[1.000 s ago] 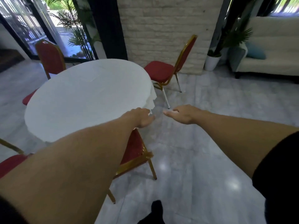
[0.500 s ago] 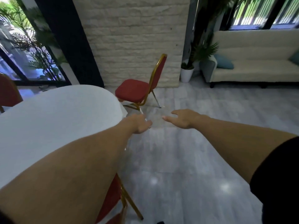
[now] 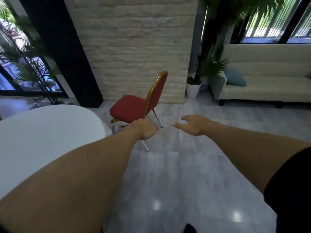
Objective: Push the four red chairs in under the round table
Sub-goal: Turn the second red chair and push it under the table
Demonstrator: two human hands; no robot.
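- Since a second ago the view has swung right and forward: the chair with its seat under the near edge of the table has dropped out of sight, and the red chair (image 3: 141,105) by the brick wall (image 3: 134,47) now sits larger and nearly centred.
- Both arms reach out ahead, held above the floor and gripping nothing.
- At the end of the nearer arm the left hand (image 3: 145,130) shows its back to the camera; its fingers are folded out of sight, so I cannot tell whether they are spread or curled. It overlaps the chair's front legs in the view, but whether it touches them cannot be told.
- Off to the side, the right hand (image 3: 193,124) is open, palm down, fingers loosely spread and pointing towards the left hand, with bare floor beneath it.
- Beyond the hands the red chair stands upright on the grey floor (image 3: 176,174), just past the far right edge of the round table (image 3: 42,137). Its seat faces the table and its gold-framed back is turned towards the sofa (image 3: 269,78), so it is pulled out, not tucked in.
- White cloth covers the table, which fills the left side of the view; a potted plant (image 3: 195,84) stands between wall and sofa, well clear of the chair.
- Judging progress: this chair is plainly not yet pushed in, and no other chair shows now, so their state cannot be read here.
- Likely next step: take hold of the chair's back and slide it towards the table edge.
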